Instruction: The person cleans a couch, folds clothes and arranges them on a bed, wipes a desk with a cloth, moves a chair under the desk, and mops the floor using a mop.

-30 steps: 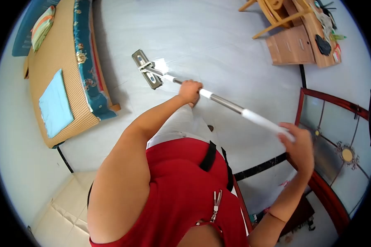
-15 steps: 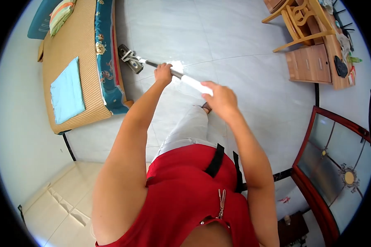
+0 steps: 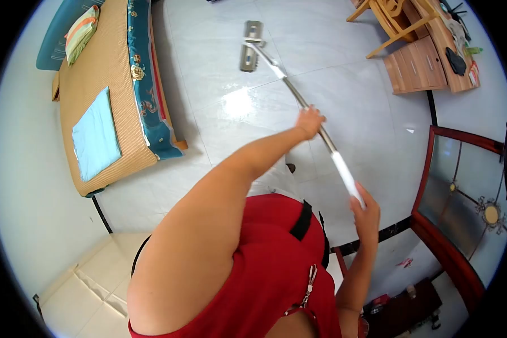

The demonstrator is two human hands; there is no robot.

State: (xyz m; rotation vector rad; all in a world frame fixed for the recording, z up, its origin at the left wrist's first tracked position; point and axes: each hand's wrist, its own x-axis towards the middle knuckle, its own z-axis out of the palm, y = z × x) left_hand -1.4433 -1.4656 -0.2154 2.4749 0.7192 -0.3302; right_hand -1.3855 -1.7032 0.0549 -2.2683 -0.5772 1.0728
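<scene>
A flat mop [image 3: 297,93] stretches across the view from upper left to lower right. Its rectangular head [image 3: 249,58] rests on the grey tiled floor [image 3: 219,67], away from the bed. My left hand [image 3: 310,122] is wrapped round the metal part of the pole, about midway along. Lower down and to the right, my right hand [image 3: 366,217] grips the end of the white handle. Part of each hand's fingers is hidden by the pole or the hand itself.
On the left stands a bed [image 3: 90,96] with a woven mat, a folded light-blue cloth [image 3: 97,137] and a striped pillow [image 3: 82,35]. A wooden chair [image 3: 392,22] and a desk with drawers [image 3: 416,67] are at upper right. Below them is a red-framed glass door [image 3: 467,186].
The mop head has swung from the bed's side to the right and farther out. My left hand has moved right, my right hand right and down toward my body. Both kept hold.
</scene>
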